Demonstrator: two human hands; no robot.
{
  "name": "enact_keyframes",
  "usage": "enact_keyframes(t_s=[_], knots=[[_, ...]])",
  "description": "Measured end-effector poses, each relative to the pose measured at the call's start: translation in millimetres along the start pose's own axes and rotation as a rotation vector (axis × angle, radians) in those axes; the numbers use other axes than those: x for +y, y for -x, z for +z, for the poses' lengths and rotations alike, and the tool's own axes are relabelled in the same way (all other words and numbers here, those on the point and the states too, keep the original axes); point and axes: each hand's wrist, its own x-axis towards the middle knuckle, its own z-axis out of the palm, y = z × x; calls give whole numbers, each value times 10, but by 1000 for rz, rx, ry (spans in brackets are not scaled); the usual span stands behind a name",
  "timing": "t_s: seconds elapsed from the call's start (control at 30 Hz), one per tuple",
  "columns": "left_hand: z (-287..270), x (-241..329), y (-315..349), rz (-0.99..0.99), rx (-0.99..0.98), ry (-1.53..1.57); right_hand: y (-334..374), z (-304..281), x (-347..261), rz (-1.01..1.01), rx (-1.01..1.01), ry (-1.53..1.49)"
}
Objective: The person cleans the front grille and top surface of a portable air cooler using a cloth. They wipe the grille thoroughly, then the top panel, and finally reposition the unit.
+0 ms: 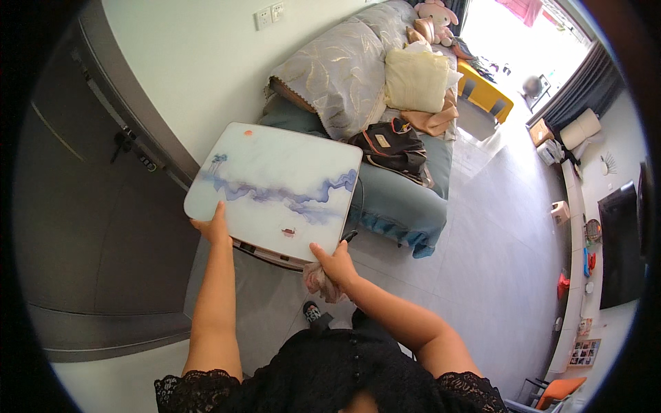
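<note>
A pale, round-cornered tabletop (pixel 275 182) with a blue-violet ink landscape, a small boat and an orange sun fills the space before me. My left hand (pixel 215 226) grips its near left corner, thumb on top and fingers hidden beneath. At the near right corner, my right hand (pixel 334 265) clasps the edge, its thumb resting on the surface. A crumpled, pinkish-beige bag or cloth (pixel 321 283) hangs under the right hand. Beneath the near edge, part of a dark frame shows. Whatever supports the top is mostly out of sight.
A sofa with a teal cover (pixel 406 196) stands just beyond, bearing a black bag (pixel 396 148) and a cream cushion (pixel 416 79). On the left is a dark door (pixel 96 206). Grey tiled floor (pixel 475 255) stretches right toward a wall-mounted television (pixel 620 244) and an orange chair (pixel 561 392).
</note>
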Motion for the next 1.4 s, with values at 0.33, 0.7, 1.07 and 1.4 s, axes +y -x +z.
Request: enact_keyframes(t_s=[0.33,0.7,1.07,1.4], knots=[[276,10,-657,55,-51,-67,-94,377,-226,26,15,50],[265,162,-822,11,-207,-323,-168,394,-298,9,57,73],[43,232,417,-83,-190,-420,-21,172,-305,-51,56,-4],[-29,20,1990,-71,-293,-159,-263,-455,241,71,-197,-186]])
